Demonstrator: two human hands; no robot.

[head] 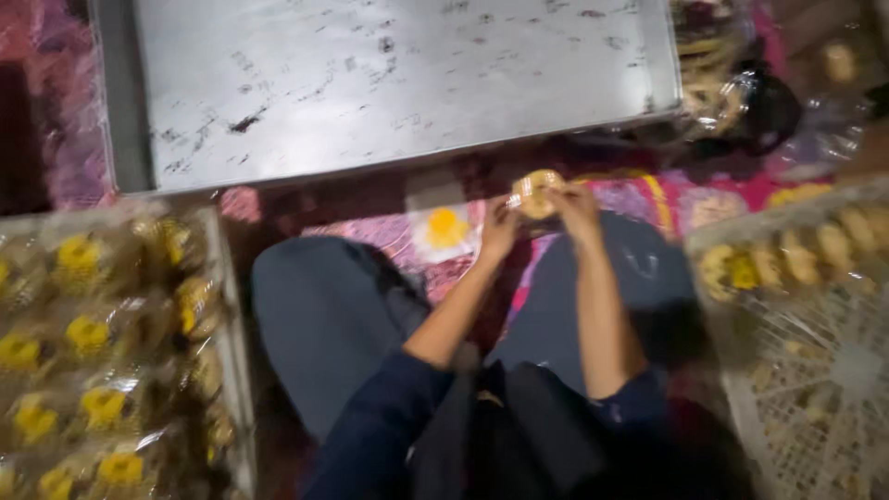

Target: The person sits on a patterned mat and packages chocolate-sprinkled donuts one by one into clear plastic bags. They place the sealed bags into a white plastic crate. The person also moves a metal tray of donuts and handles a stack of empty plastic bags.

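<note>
Fingers (519, 206) of the left hand (500, 230) and of the right hand (576, 211) are being closed around a small round golden pastry (537, 193), which is being held between both hands above the lap and a patterned pink mat (444, 236). A scuffed metal tray (389, 83) is being seen just beyond. Wrapped yellow pastries (88, 333) are being kept at the left, and a white crate (815, 370) of pastries at the right.

Dim, warm indoor light. Whole frame motion-blurred; nothing sharp. Metal tray (389, 83) at top is brightest, with dull diffuse sheen. Lap and lower centre fall into deep shadow. Wrapped packets (88, 333) at left show soft yellow smears, edges softest.
</note>
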